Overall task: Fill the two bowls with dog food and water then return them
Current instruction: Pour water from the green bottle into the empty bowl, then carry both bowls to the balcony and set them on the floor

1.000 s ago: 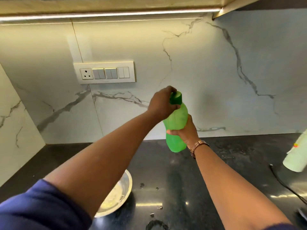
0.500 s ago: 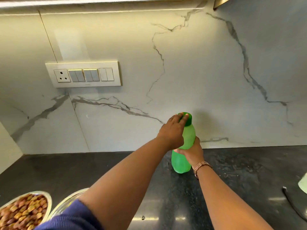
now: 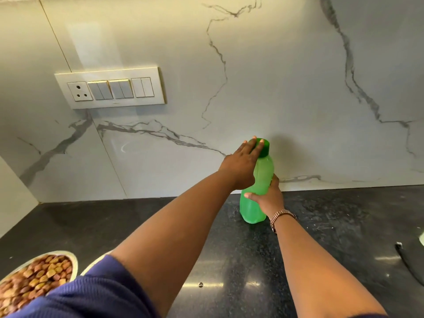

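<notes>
Bowls are the point of the job, yet only their edges show at the lower left of the dark desk (image 3: 142,226): one bowl of dog food (image 3: 34,278) heaped with brown kibble, and beside it a sliver of rim (image 3: 91,267) that is probably the second bowl, its contents hidden under the blue sleeve (image 3: 91,294). Behind the desk rises a pale marble wall (image 3: 275,76) carrying a switch plate (image 3: 110,88). Near that wall stands the green bottle (image 3: 259,191), upright with its base on the desk, well apart from the bowls, likely so it is out of the way once the water is poured. Steadying it low on its body is the right hand (image 3: 268,198), thumb across the front and the other fingers wrapped behind, a watch (image 3: 280,219) on the wrist. Over the cap (image 3: 263,148) lies the left hand (image 3: 243,166), its fingers (image 3: 252,143) straight and close together, touching the top, seemingly to press the lid closed. A dark cord (image 3: 410,265) lies at the right edge. Judging by this, the filling looks done and carrying the bowls back is what remains.
</notes>
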